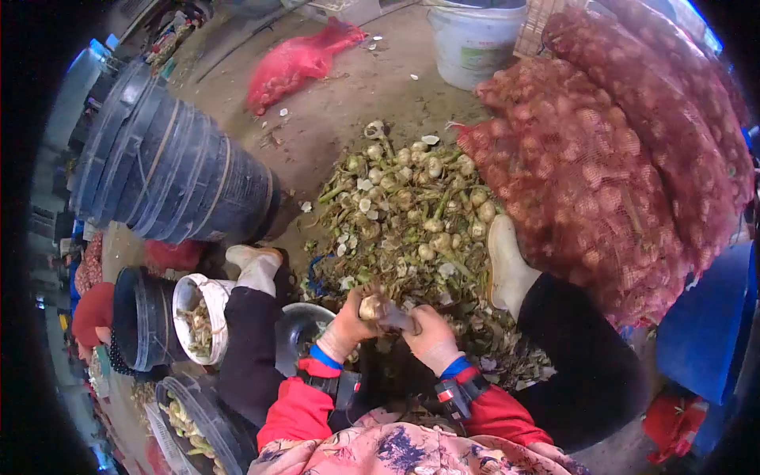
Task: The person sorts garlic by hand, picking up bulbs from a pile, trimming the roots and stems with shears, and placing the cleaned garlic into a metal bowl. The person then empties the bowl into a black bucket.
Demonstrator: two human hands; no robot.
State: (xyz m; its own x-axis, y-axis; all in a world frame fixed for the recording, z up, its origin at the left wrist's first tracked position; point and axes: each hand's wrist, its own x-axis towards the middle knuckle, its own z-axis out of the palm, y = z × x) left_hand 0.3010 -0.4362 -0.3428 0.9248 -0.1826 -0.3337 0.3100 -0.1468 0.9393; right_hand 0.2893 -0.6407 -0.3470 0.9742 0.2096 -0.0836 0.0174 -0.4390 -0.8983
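Observation:
A pale bulb (370, 308), which looks like garlic, is held in my left hand (346, 327), its fingers wrapped round it. Close to its right, my right hand (431, 336) is closed round a greyish, blurred item (398, 319) that reaches toward the bulb; whether it is a blade or a stem I cannot tell. Both hands are over the near edge of a heap of bulbs, stems and peelings (412, 214) on the floor. A grey metal basin (305, 324) stands just left of my left hand.
Large red mesh sacks of bulbs (578, 174) lie at the right. Stacked dark buckets (174, 158) lean at the left, above a white bucket (190, 317) of trimmings. A white bucket (479, 47) and a pink mesh bag (293, 67) are at the back.

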